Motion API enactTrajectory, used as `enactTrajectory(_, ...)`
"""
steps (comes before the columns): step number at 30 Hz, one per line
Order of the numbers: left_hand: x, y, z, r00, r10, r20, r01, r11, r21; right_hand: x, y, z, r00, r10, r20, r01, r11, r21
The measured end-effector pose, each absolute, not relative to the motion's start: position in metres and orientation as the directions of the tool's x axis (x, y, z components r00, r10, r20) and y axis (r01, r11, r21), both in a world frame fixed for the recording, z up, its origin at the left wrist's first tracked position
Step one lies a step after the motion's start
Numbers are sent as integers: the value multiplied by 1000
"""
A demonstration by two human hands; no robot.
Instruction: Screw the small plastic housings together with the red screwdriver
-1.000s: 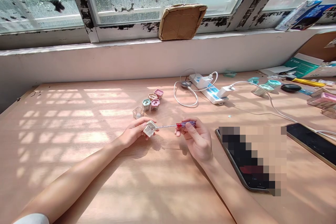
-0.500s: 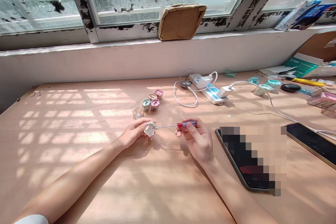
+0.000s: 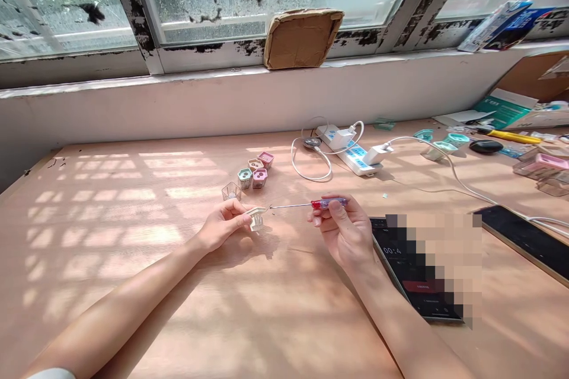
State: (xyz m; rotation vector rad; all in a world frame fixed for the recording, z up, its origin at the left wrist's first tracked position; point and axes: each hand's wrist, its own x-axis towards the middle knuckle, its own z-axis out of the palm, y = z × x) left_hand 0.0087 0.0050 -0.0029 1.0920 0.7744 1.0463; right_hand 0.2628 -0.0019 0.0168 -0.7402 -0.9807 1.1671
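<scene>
Between the thumb and fingers of my left hand (image 3: 221,224) is a small cream-coloured plastic piece (image 3: 256,221) with a flat top and clear parts under it. My right hand (image 3: 348,235) is closed around the red and clear purplish handle of a screwdriver (image 3: 291,206). Its thin shaft points left, with the tip close to the piece's right edge; whether they touch I cannot tell. Just beyond my left hand stands a clear angular cup (image 3: 232,192). Behind it sit several small cups with coloured rims, among them a green one (image 3: 245,177) and a pink one (image 3: 260,177).
A white power strip (image 3: 351,151) with plugs and cables lies at the back. To the right are a phone (image 3: 400,254), partly behind my right wrist, and another dark phone (image 3: 527,243). Further back are green-rimmed cups (image 3: 456,141), a black mouse (image 3: 486,147) and a yellow-handled tool (image 3: 511,136).
My right hand has moved right, drawing the screwdriver tip back from the piece's face. My left hand has tilted the piece so its flat top shows edge-on. The camera view has shifted slightly.
</scene>
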Motion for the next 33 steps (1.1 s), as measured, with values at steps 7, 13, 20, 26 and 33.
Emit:
enactTrajectory(7, 6, 8, -8, 299, 954, 24, -261, 57, 964, 272, 0, 19, -18, 984, 177, -400, 155, -903)
enactTrajectory(13, 6, 8, -7, 269, 961, 57, -303, 29, 952, 271, 2, 19, -32, 994, 109, -419, 86, -904)
enactTrajectory(20, 6, 7, -5, 331, 942, 57, -314, 53, 948, 273, 4, 16, 20, 994, 105, -395, 105, -913)
enactTrajectory(26, 7, 5, -1, 333, 942, 51, -314, 59, 948, 273, 3, 17, 82, 988, 132, -328, 152, -932)
enactTrajectory(33, 5, 6, -3, 327, 944, 45, -279, 51, 959, 274, 3, 18, 106, 981, 163, -259, 186, -948)
